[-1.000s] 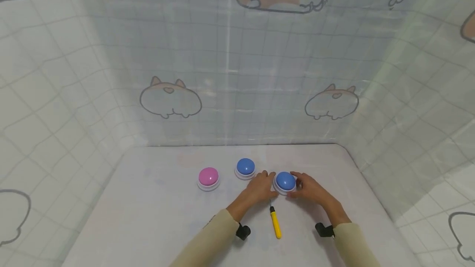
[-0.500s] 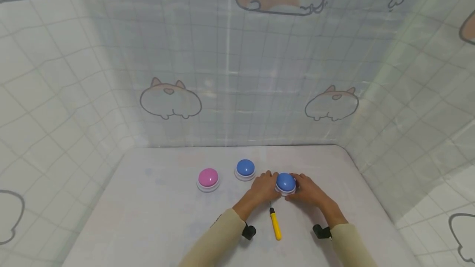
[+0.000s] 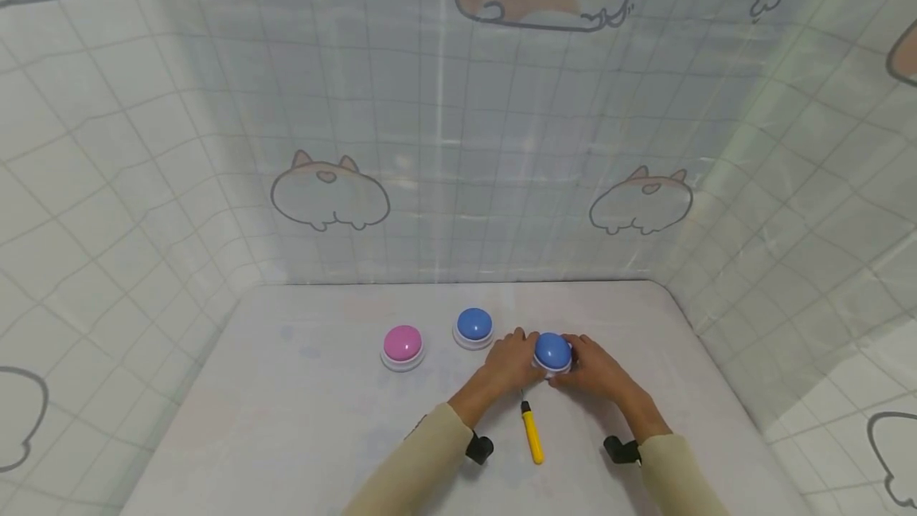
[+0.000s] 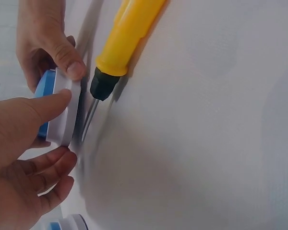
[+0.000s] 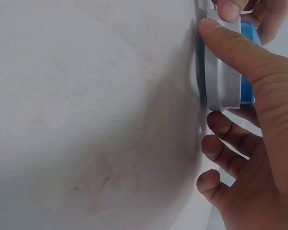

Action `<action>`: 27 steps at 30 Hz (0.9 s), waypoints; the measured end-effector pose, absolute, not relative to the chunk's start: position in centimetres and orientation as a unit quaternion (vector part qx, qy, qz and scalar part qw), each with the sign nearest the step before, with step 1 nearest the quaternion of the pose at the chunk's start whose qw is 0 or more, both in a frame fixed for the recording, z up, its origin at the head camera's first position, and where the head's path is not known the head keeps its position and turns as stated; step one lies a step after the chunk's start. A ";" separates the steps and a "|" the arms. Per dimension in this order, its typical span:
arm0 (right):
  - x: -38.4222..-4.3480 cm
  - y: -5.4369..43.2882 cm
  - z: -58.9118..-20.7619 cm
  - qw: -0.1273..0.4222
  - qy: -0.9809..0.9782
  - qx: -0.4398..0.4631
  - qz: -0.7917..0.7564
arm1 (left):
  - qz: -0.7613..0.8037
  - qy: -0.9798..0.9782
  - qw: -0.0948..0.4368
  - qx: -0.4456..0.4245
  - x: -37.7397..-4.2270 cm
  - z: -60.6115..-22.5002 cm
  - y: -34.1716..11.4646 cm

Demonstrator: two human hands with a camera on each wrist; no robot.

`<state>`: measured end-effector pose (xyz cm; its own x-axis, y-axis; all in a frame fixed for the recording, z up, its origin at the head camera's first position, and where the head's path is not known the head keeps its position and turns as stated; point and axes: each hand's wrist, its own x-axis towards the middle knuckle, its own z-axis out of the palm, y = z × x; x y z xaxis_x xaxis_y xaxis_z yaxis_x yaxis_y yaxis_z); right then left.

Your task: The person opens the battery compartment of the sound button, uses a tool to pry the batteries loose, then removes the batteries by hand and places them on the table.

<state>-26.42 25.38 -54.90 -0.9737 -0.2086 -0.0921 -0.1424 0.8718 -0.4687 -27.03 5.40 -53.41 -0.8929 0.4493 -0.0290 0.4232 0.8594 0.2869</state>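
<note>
Between my two hands is a round push button with a blue dome [image 3: 552, 349] and a white base [image 5: 223, 67]. My left hand [image 3: 510, 361] grips the base from the left, its thumb on the near side. From the right, my right hand [image 3: 596, 366] holds the same base, thumb [image 5: 235, 45] along its side and the other fingers curled at the far side. Both thumbs come close together in the left wrist view. A dark shadow lies along the underside of the base. Just in front is a screwdriver with a yellow handle [image 3: 532, 436], its thin shaft [image 4: 89, 120] pointing toward the button.
A second blue push button [image 3: 474, 326] stands further back, left of my left hand. Further left sits a pink push button [image 3: 403, 345]. The white table [image 3: 301, 420] is bordered by grid-patterned sheeting [image 3: 444, 205] with cartoon animals at the back and sides.
My left hand has moved slightly right and both hands have closed in on the blue button's base, covering more of it. The screwdriver and other buttons stay put.
</note>
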 end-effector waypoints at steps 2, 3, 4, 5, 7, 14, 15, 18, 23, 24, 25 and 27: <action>-26.4 25.4 -54.8 0.066 0.964 -0.096 -0.240 | 0.146 0.962 0.045 0.227 -27.1 -53.3 5.3; -26.4 25.3 -54.7 0.065 0.963 -0.099 -0.241 | 0.149 0.962 0.042 0.227 -27.1 -53.3 5.2; -26.4 25.3 -54.6 0.063 0.962 -0.102 -0.245 | 0.153 0.961 0.040 0.226 -27.1 -53.2 5.0; -26.4 25.3 -54.5 0.060 0.961 -0.105 -0.249 | 0.159 0.961 0.038 0.225 -27.2 -53.2 4.9; -26.4 25.1 -54.4 0.060 0.959 -0.103 -0.256 | 0.172 0.959 0.034 0.222 -27.1 -53.1 4.5; -26.1 23.9 -53.7 0.062 0.957 -0.100 -0.267 | 0.215 0.955 0.035 0.203 -26.0 -52.9 2.9; -25.9 23.6 -53.5 0.063 0.956 -0.100 -0.268 | 0.222 0.954 0.037 0.199 -25.7 -52.8 2.6; -25.6 22.8 -53.1 0.068 0.954 -0.100 -0.274 | 0.240 0.952 0.035 0.184 -24.9 -52.6 1.8; -25.1 21.3 -52.6 0.072 0.955 -0.112 -0.266 | 0.257 0.953 0.018 0.162 -23.3 -52.5 0.1; -25.0 21.0 -52.6 0.074 0.955 -0.116 -0.263 | 0.259 0.952 0.015 0.159 -23.0 -52.5 -0.2; -24.9 20.6 -52.5 0.074 0.955 -0.121 -0.260 | 0.261 0.952 0.015 0.157 -22.7 -52.5 -0.6; -24.6 20.0 -52.4 0.076 0.955 -0.132 -0.256 | 0.259 0.953 0.010 0.158 -22.1 -52.6 -1.4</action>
<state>-24.60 20.01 -52.44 -0.9534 -0.2915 -0.0779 -0.2134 0.8340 -0.5088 -22.09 -1.43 -52.62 -0.9502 0.3051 0.0635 0.2952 0.8159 0.4972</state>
